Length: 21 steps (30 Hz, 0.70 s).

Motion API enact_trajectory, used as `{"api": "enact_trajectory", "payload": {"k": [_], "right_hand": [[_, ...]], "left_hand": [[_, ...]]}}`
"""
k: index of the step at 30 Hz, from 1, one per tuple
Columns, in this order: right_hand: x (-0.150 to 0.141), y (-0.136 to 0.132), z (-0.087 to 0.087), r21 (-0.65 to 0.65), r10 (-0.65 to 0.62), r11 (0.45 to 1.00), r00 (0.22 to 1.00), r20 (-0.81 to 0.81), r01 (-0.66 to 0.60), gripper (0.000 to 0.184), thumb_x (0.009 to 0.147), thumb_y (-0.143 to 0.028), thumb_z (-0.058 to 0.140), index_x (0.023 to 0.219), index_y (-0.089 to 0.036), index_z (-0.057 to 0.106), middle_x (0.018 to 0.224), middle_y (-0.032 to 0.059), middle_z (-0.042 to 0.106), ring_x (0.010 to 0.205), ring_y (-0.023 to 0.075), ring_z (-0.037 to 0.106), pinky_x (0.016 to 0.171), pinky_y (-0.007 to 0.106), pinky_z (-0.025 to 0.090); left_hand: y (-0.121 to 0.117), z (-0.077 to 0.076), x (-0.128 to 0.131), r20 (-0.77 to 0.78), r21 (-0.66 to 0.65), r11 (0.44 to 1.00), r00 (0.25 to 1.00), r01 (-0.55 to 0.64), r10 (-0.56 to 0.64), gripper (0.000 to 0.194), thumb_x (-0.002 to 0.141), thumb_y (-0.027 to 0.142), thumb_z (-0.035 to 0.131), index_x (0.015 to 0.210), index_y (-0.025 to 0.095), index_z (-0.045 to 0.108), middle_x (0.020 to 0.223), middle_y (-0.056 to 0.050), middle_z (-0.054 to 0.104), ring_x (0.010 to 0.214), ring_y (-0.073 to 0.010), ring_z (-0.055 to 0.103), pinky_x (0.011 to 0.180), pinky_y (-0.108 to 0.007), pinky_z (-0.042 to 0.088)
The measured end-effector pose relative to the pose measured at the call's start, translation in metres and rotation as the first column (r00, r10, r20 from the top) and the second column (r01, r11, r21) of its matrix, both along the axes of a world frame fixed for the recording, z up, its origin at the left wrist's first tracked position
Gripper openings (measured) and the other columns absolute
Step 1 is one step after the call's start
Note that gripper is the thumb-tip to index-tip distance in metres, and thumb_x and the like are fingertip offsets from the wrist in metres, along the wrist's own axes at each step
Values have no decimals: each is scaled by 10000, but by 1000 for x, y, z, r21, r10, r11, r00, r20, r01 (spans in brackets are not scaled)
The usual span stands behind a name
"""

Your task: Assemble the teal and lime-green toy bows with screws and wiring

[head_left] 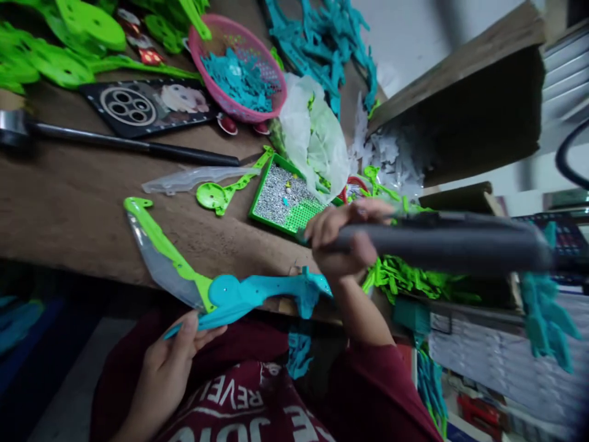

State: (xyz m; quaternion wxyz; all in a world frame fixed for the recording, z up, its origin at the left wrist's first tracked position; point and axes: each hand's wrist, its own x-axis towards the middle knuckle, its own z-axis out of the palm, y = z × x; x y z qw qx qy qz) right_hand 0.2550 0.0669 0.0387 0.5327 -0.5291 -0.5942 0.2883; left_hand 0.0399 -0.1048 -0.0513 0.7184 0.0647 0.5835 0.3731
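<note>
In my left hand (pixel 172 353), closed around its teal handle end, is a plastic toy folding knife (pixel 225 294). Its lime-green arm with a clear grey blade (pixel 159 264) angles up to the left from a round teal joint. The toy's far end lies at the bench edge. My right hand (pixel 343 236) is wrapped round the front part of a long dark grey electric screwdriver (pixel 442 245), blurred by motion. The screwdriver's tip points left, above the toy's far end and apart from it. Just behind it sits a green tray (pixel 260 216) of small screws.
On the bench (pixel 69 227) lie a hammer (pixel 138 145), a black phone (pixel 147 107), a clear blade (pixel 193 180) and a green part (pixel 214 195). Behind stand a pink basket (pixel 202 58) of teal pieces and a plastic bag (pixel 317 138). A cardboard box (pixel 483 116) stands right.
</note>
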Motion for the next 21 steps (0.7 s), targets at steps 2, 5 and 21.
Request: {"api": "enact_trajectory", "payload": {"k": [2,5,21], "right_hand": [[22,33,1,116,-122,985,992,-39,126,468,838,-741,380,1037,-340,518,571,-78,246,442,137,330,502,299,425],[39,66,-17,151,-219,961,970,-109,233,423,861,-666,416,1046,-309,546,587,-77,262,443,115,333,504,275,393],[49,85,-48,166,-297,924,920,-257,344,235,854,-432,504,1000,-283,397,556,-117,380,411,103,460,478,256,424]], "left_hand": [[-1,-2,-1,-27,-3,1000,1000,-7,6,551,722,667,768,1013,200,743,1043,-71,790,967,-278,752,915,-352,620],[0,-1,-3,-55,-24,1000,998,17,-18,597,726,690,746,1013,167,737,1016,-90,790,938,-278,755,907,-349,625],[0,-6,-6,-195,55,994,978,91,-78,488,833,655,622,1032,218,709,984,-64,795,948,-352,756,882,-515,648]]}}
